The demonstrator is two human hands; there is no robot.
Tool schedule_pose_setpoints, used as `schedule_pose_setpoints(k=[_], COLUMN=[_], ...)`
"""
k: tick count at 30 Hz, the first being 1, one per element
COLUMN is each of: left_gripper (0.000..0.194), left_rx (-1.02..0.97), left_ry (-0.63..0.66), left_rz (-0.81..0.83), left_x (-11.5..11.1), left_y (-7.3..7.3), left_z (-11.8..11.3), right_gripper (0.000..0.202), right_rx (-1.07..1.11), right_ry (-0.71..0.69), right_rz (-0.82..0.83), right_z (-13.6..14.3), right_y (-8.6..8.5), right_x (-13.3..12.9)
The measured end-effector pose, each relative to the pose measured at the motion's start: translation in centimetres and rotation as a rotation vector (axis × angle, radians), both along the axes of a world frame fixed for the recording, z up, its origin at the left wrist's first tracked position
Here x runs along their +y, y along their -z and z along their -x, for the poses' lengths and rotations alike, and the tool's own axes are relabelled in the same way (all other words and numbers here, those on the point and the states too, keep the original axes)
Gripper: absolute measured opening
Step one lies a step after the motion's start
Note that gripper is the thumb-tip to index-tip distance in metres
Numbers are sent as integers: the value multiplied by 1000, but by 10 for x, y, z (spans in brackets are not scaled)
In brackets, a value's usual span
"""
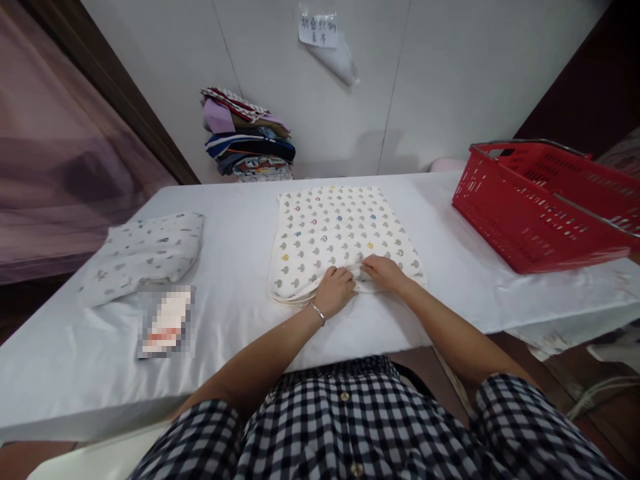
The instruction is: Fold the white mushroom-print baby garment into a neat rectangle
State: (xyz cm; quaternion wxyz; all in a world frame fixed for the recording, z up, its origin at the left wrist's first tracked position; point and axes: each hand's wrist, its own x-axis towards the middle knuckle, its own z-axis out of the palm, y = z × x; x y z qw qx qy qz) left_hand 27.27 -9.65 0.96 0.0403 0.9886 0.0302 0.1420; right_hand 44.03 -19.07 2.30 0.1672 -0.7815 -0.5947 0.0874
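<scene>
White table (235, 220), patterned cloth (335, 227) lengthwise away

A cream-white padded cloth (340, 233), printed all over with small grey shapes and a few coloured ones (red, blue, yellow), lies flat on the white table (240, 267), well to the left of the red basket (540, 207). It is folded to a rough rectangle, with layered edges showing along its near side. That near edge is bunched up into a small ridge where the fingers pinch it; the piece may be a small blanket or pillowcase, though the view does not settle which.
</scene>
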Motion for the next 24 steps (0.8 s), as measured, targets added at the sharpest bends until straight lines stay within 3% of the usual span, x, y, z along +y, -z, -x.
schedule_pose_setpoints(k=[4, 9, 14, 24], left_gripper=[19, 20, 15, 15], left_rx=[-29, -167, -194, -203], left_ry=[-8, -131, -207, -296], left_rz=[86, 244, 253, 257], left_x=[4, 6, 5, 2], left_y=[0, -11, -17, -15], left_z=[-3, -7, -11, -16], right_gripper=[21, 23, 27, 22], right_rx=[15, 57, 41, 4], right_ry=[-20, -45, -93, -156], right_rz=[-18, -69, -95, -83], right_z=[1, 2, 7, 17], right_y=[0, -3, -5, -19], right_x=[-2, -9, -14, -24])
